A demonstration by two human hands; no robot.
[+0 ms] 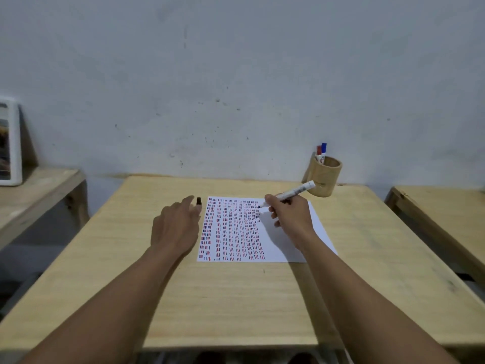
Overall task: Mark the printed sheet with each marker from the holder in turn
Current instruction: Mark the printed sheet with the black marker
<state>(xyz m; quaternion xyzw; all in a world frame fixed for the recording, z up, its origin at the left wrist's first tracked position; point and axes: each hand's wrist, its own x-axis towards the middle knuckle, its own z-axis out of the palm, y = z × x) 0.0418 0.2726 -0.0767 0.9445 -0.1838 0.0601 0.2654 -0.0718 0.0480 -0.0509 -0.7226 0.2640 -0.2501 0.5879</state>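
Observation:
The printed sheet [236, 232] lies on the wooden table [236, 298], covered in columns of short red, blue and dark marks. My right hand [291, 219] grips an uncapped white marker [294, 191], its dark tip resting on the sheet near the upper right end of the marked columns. My left hand [175, 227] lies flat on the table just left of the sheet, fingers apart. A black cap [198, 200] stands by its fingertips. The bamboo holder [325, 177] at the back right holds a red-capped marker [319, 153] and a blue-capped marker [323, 149].
A wall runs right behind the table. A second wooden bench [441, 211] stands to the right and a lower one [39, 195] to the left, with a white framed picture [10, 143] leaning there.

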